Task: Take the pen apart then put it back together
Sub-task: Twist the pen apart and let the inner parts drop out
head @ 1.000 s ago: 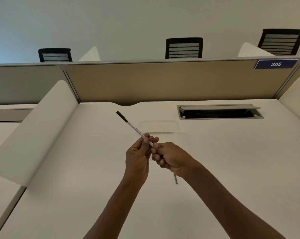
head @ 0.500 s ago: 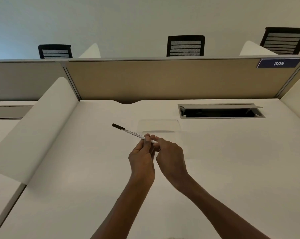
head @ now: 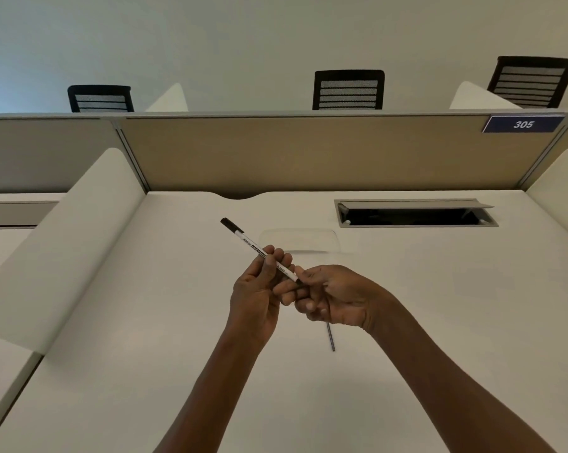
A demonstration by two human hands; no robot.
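Observation:
A slim white pen [head: 250,245] with a black cap at its far end and black lettering points up and to the left above the desk. My left hand [head: 259,292] grips its barrel between thumb and fingers. My right hand [head: 334,297] pinches the pen's dark near end with thumb and forefinger. A thin grey rod [head: 330,336], probably the refill, pokes down from under my right hand; whether my hand holds it or it lies on the desk I cannot tell.
The white desk [head: 439,322] has an open cable slot [head: 416,217] at the back right. A beige partition [head: 308,152] with a "305" label [head: 522,124] closes the back, white side dividers [head: 67,230] flank it. Three black chairs stand beyond.
The pen's capped end has swung up from a flatter angle. My right hand has rolled so its back faces right, and the grey rod shows below it again.

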